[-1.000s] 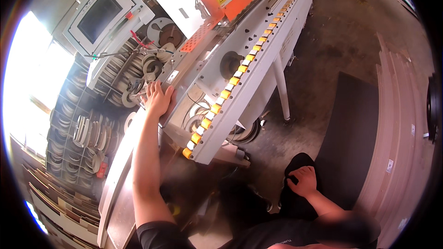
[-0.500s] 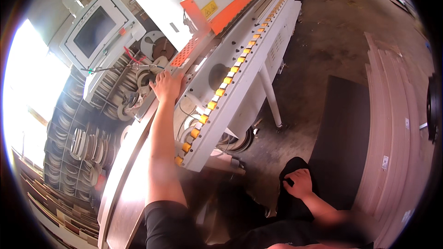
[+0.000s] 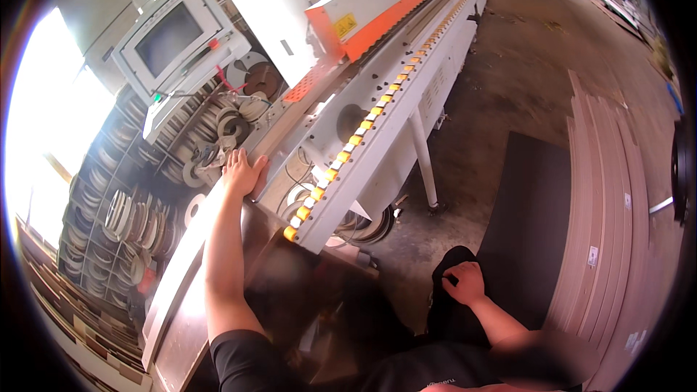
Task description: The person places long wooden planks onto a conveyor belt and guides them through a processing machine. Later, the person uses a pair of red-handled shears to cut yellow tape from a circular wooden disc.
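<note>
My left hand (image 3: pixel 245 172) lies palm down with its fingers spread, at the near end of a long, narrow brown board (image 3: pixel 284 129). That board runs along the infeed bed of a long white and orange machine (image 3: pixel 377 22). Below the hand, a bench with a shiny brown top (image 3: pixel 192 330) reaches toward my body. A row of yellow rollers (image 3: pixel 331 174) lines the machine's rail, to the right of the hand. My right hand (image 3: pixel 465 281) rests on my dark-clothed knee, its fingers curled in and nothing seen in them.
A control screen (image 3: pixel 170 38) stands at the upper left above racks of edge-band rolls (image 3: pixel 134 221). On the right lie a dark panel (image 3: pixel 526 225) and stacked long brown boards (image 3: pixel 602 225). A machine leg (image 3: pixel 423 160) meets the concrete floor.
My left hand has drawn back toward me along the machine and bench, staying flat. My right hand keeps its place on the knee. The view has shifted slightly.
</note>
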`<act>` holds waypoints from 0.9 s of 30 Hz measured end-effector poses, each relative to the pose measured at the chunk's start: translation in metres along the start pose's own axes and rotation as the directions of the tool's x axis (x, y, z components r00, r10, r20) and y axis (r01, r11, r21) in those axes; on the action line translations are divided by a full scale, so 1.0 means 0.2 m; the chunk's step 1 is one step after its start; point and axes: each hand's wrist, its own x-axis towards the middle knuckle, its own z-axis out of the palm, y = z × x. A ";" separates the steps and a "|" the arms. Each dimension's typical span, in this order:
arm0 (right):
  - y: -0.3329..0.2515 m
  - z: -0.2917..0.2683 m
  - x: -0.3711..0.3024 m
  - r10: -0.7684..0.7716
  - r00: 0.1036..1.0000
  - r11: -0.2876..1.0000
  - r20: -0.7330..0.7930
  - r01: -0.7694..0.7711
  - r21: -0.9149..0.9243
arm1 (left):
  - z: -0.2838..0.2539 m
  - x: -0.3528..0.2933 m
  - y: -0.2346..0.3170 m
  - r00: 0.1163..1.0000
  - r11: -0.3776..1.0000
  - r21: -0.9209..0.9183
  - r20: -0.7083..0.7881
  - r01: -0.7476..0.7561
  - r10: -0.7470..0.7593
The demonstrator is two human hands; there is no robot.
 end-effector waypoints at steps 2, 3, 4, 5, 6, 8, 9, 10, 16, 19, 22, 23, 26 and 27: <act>-0.02 0.00 -0.01 -0.008 1.000 1.000 0.012 0.008 -0.020 | -0.02 -0.09 -0.08 0.999 0.999 0.012 -0.019 0.043 -0.042; -0.02 0.00 -0.01 -0.012 1.000 1.000 0.018 0.013 -0.024 | -0.03 -0.13 -0.11 0.997 0.997 0.034 -0.022 0.072 -0.071; -0.03 0.00 -0.01 -0.016 1.000 0.999 0.022 0.017 -0.027 | -0.05 -0.16 -0.12 0.995 0.993 0.056 -0.026 0.101 -0.099; -0.04 0.00 -0.02 -0.021 0.999 0.999 0.026 0.022 -0.036 | -0.09 -0.19 -0.11 0.992 0.989 0.073 -0.029 0.128 -0.127; -0.03 0.00 -0.02 -0.032 0.999 0.998 0.021 0.033 -0.044 | -0.12 -0.22 -0.10 0.992 0.991 0.037 -0.002 0.128 -0.128; -0.04 0.01 -0.03 -0.056 0.998 0.997 0.013 0.057 -0.059 | -0.18 -0.23 -0.08 0.991 0.991 -0.038 0.050 0.129 -0.127; -0.04 0.02 -0.04 -0.059 0.998 0.997 0.019 0.060 -0.057 | -0.15 -0.22 -0.10 0.995 0.996 -0.014 -0.035 0.088 -0.089; -0.04 0.02 -0.04 -0.062 0.998 0.996 0.025 0.064 -0.055 | -0.12 -0.20 -0.13 0.995 0.996 -0.025 -0.029 0.091 -0.092; -0.06 0.05 -0.05 -0.092 0.995 0.992 0.041 0.095 -0.084 | -0.11 -0.19 -0.14 1.000 1.000 -0.024 0.000 0.001 -0.001; -0.07 0.07 -0.04 -0.110 0.993 0.989 0.035 0.113 -0.090 | -0.12 -0.20 -0.15 1.000 1.000 0.026 -0.006 -0.015 0.015; -0.08 0.08 -0.03 -0.111 0.993 0.988 0.039 0.115 -0.100 | -0.13 -0.21 -0.15 1.000 0.999 0.042 0.006 -0.011 0.011; -0.08 0.08 -0.03 -0.109 0.993 0.988 0.038 0.113 -0.106 | -0.13 -0.21 -0.15 1.000 0.999 0.046 0.010 -0.012 0.011; -0.08 0.08 -0.03 -0.107 0.994 0.987 0.030 0.110 -0.118 | -0.15 -0.21 -0.13 0.999 0.999 0.032 0.033 -0.002 0.000; -0.08 0.08 -0.03 -0.107 0.994 0.987 0.029 0.110 -0.119 | -0.15 -0.21 -0.13 0.999 1.000 0.031 0.032 -0.001 0.000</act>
